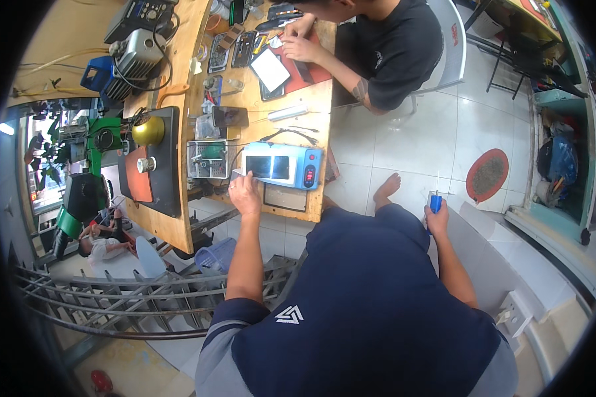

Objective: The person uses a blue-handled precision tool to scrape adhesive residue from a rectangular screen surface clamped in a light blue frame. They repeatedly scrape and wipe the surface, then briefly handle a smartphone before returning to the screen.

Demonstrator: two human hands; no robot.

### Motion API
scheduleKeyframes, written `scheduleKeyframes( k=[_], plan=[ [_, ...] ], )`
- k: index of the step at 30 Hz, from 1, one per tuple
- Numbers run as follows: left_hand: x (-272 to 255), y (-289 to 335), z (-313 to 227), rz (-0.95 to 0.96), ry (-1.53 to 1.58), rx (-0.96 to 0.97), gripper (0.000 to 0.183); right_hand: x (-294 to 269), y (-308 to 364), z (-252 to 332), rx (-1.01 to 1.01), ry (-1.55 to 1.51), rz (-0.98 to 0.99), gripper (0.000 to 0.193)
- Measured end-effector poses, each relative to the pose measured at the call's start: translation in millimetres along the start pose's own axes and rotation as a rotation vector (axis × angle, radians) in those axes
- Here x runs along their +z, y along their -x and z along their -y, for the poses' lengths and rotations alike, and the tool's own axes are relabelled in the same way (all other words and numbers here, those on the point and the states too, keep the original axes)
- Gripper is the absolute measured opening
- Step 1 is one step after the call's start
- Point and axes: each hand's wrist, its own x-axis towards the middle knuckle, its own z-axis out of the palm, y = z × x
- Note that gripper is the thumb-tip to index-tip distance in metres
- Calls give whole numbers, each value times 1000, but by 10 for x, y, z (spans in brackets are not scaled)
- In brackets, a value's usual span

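My left hand [245,196] is at the near left corner of a blue heating-plate machine [313,156] on the wooden bench. Its fingers are bent close together around a small pale edge that I cannot make out. On top of the machine lies a phone-sized dark panel [267,167] with a pale, shiny right part, just beyond those fingertips. Off the bench to the right, my right hand [437,217] is closed around a blue-handled screwdriver [436,201]. Its thin shaft points up and away from me.
Across the bench, a person in a black shirt [404,46] works over a red mat [314,73]. A plastic basket [207,161] stands left of the machine. Farther left are a microscope's green arm [102,135] and a metal railing [146,291]. A red round tray [487,175] lies on the floor.
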Motion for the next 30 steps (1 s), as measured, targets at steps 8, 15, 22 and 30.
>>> scheduleKeyframes(
  k=[8,15,22,30],
  plan=[
    [-178,566,-170,88,139,-534,18,-240,-855,248,44,-174,-43,39],
    [8,1806,-1383,973,-46,-743,49,-669,-1233,173,-23,136,-160,53],
    [586,865,-2527,1398,698,-623,43,-1481,-1751,480,133,163,-200,56],
    [690,-1412,-4079,1624,1009,-584,40,-2246,-3056,1007,102,429,119,52]
  ],
)
